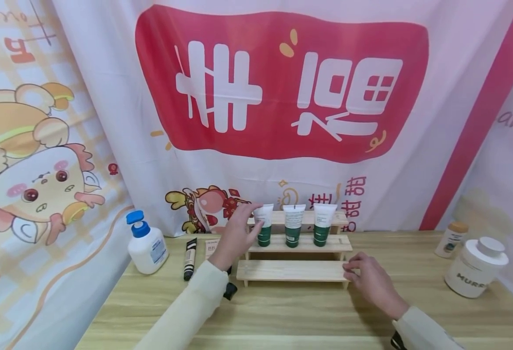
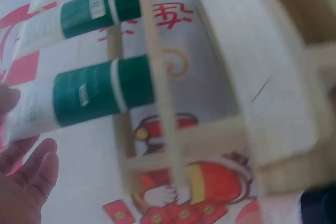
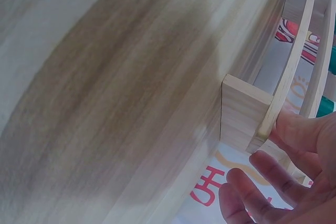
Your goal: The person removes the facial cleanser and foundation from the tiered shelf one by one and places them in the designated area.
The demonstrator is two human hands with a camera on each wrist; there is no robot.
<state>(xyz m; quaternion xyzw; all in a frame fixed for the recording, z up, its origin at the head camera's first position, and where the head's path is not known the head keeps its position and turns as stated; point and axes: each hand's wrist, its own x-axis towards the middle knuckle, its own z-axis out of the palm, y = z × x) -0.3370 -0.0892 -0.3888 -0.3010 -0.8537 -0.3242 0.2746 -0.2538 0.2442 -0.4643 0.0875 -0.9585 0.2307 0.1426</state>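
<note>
A three-tier wooden display rack [image 1: 291, 271] stands on the table. Three squeeze tubes with white upper parts and green lower ends are lined up on its middle step: a left tube [image 1: 264, 226], a middle tube [image 1: 293, 226] and a right tube [image 1: 323, 226]. My left hand [image 1: 237, 233] pinches the white upper end of the left tube, thumb and fingers on opposite sides of it in the left wrist view. At the lowest step's right end, my right hand [image 1: 372, 281] grips the board; the right wrist view shows the thumb above and forefinger [image 3: 278, 177] below its edge.
A white pump bottle [image 1: 149, 250] with a blue top stands on the left, beside a black-and-cream tube [image 1: 189, 258] and a pale box [image 1: 211, 248]. To the right are a white jar [image 1: 475, 270] and a small bottle [image 1: 451, 240] with a tan cap. A printed cloth [image 1: 282, 175] hangs behind.
</note>
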